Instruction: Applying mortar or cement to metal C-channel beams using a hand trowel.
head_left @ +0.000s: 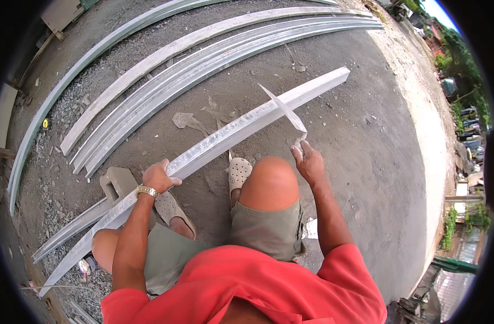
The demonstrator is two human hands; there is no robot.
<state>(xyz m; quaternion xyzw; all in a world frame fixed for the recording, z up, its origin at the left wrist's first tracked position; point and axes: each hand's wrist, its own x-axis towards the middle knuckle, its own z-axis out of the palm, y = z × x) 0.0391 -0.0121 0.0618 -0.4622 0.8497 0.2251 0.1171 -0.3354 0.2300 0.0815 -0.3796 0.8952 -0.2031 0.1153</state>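
A long grey metal channel [220, 143] slants across in front of me, from the lower left to the upper right. My left hand [159, 177], with a watch on its wrist, is closed around the channel near its middle. Between the thumb and fingers of my right hand [308, 161] is the near end of a thin pale strip [288, 113]. The strip lies across the top of the channel, and its pointed far end sticks out beyond the far side. I cannot make out what the strip is made of.
Several long metal channels [203, 63] lie on the dirt ground beyond. A hollow concrete block [119, 183] stands by my left foot, next to another metal length [71, 229]. A yellow tape measure [45, 123] lies at the far left. Crumpled scraps [188, 121] lie beyond the channel.
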